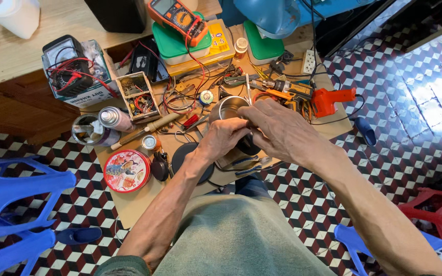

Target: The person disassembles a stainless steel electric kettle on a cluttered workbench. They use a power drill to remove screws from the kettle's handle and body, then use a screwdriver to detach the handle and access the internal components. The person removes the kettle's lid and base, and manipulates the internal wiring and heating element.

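Observation:
Both hands meet over a round steel pot (pixel 229 108) held above a low wooden board (pixel 139 202) on the floor. My left hand (pixel 223 138) grips the pot's near side from below. My right hand (pixel 277 130) lies over its right rim, fingers curled against the metal. A black base part of the pot shows under my right palm. A black round disc (pixel 182 156) lies just left of my left wrist, and pliers with blue handles (pixel 251 164) rest under my forearms.
Tools crowd the board: an orange multimeter (pixel 180 18), an orange soldering gun (pixel 331 101), a spray can (pixel 114 118), a red round tin (pixel 127 170), a small parts box (pixel 138 96). Blue plastic stools (pixel 11 204) stand left, a red stool (pixel 436 209) right, on the checkered floor.

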